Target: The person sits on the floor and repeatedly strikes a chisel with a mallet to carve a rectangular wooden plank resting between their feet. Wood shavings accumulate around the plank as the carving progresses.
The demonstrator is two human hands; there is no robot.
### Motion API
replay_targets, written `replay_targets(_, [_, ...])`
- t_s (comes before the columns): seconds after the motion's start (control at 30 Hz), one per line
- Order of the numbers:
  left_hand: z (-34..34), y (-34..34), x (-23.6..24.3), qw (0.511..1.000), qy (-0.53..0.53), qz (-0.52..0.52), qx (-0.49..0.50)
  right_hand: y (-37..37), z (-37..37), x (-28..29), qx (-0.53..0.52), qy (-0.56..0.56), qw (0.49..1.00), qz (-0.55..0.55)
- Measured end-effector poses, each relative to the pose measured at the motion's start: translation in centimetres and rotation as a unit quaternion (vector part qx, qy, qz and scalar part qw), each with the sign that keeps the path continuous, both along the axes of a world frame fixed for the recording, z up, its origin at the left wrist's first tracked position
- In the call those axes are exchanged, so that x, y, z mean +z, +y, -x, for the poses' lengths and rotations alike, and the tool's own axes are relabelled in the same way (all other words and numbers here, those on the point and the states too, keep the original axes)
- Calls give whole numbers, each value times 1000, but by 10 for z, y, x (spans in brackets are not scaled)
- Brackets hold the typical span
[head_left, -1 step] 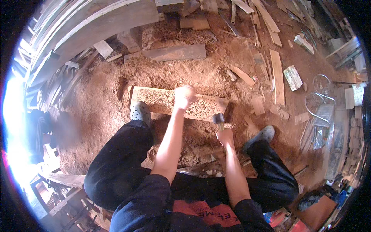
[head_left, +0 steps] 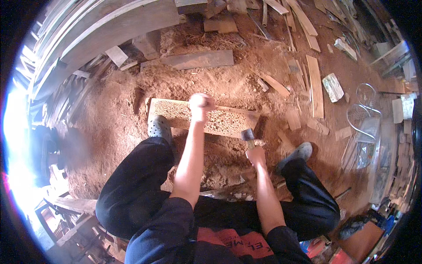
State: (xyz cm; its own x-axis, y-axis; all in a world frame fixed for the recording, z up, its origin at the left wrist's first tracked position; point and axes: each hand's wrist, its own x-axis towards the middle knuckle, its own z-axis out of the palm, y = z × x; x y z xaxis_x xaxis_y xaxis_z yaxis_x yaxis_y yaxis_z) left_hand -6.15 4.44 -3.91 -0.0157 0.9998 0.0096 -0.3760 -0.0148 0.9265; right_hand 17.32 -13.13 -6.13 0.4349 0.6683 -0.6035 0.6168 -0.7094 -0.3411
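A wooden board (head_left: 171,115), its top covered with small carved pits and ridges, lies on the ground between my feet. My left hand (head_left: 201,103) is over the middle of the board, its fingers smeared by motion. I cannot make out whether it holds anything or touches the surface. My right hand (head_left: 256,155) is closed around the yellowish handle of a mallet (head_left: 247,134). The mallet's dark head points away from me, close to the board's near right corner. My left shoe (head_left: 159,126) rests against the board's near left edge.
Brown dirt and sawdust surround the board. Beyond it lies a grey plank (head_left: 202,60), and stacked long boards (head_left: 127,28) fill the far left. On the right are a narrow plank (head_left: 314,88), a pale block (head_left: 332,87) and a metal-framed chair (head_left: 366,121). My right shoe (head_left: 300,153) stands nearby.
My left hand has shifted slightly to the left over the board. The right hand and mallet stay in place.
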Motion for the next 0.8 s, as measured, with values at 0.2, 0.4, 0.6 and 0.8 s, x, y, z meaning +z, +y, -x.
replay_targets(0.2, [-4, -2, 8, 965, 231, -126, 0, 3, 11, -2, -36, 28, 999, 26])
replay_targets(0.4, [-98, -40, 58, 889, 338, -171, -258, -10, 1, -30, -16, -20, 999, -42])
replay_targets(0.6, [-86, -43, 18, 916, 355, -117, -149, -5, 2, 6, -136, 220, 964, -62])
replay_targets(0.8, [-83, -30, 17, 938, 312, -126, -83, 21, -4, 154, -329, 353, 847, -222])
